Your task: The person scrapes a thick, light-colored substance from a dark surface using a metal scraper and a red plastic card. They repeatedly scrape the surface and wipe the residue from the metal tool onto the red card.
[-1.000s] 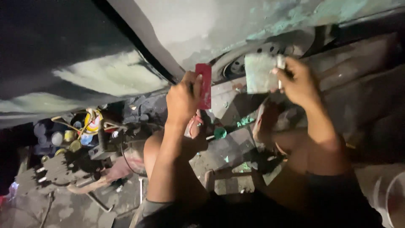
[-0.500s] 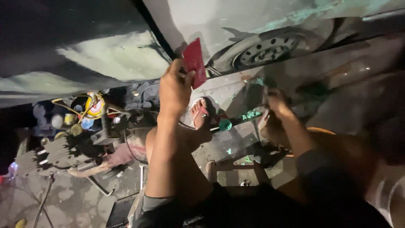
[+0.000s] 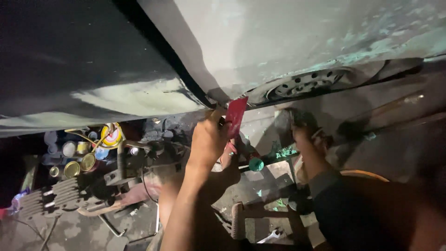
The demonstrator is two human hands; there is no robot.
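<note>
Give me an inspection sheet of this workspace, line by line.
Surface: pale car body panel, patchy with greenish smears; a dark panel sits beside it.
Job's things: red flat spreader pressed at the panel's lower edge.
Clutter: tins and grey engine parts on the ground at left; a teal lump lower down.
Hands: left hand grips the spreader; right hand is low in shadow, its grip unclear.
Cables: a thin dark wire near the engine parts.
Surroundings: wheel under the arch; dim, stained concrete floor.
</note>
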